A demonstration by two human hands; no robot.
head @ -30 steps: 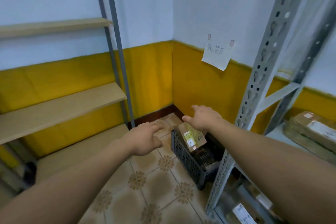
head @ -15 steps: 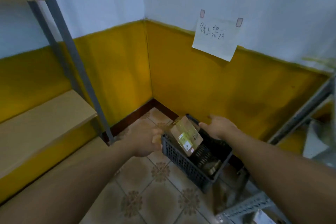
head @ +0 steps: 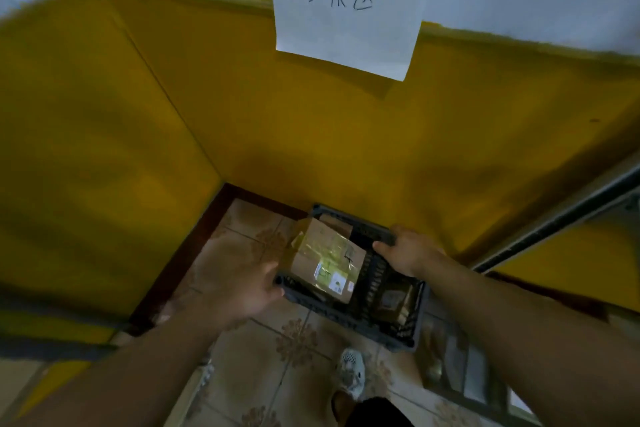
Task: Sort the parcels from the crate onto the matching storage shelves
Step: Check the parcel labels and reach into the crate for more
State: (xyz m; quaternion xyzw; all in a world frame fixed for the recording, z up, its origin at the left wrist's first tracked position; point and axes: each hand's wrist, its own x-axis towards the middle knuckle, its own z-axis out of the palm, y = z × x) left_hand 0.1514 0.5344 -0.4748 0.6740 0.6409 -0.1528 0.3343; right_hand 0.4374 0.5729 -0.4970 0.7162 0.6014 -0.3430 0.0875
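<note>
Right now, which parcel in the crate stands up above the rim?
The large taped cardboard parcel with printed labels, leaning at the left end of the crate beside the left hand. The smaller parcel lies low at the right end.

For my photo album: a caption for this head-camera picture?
Left hand and right hand at a floor crate holding a taped cardboard parcel.

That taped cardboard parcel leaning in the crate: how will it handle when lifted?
Probably stiff: the parcel shows flat faces. Its glossy tape may be slippery. It leans tilted in the crate, so a nudge could tip it.
</note>
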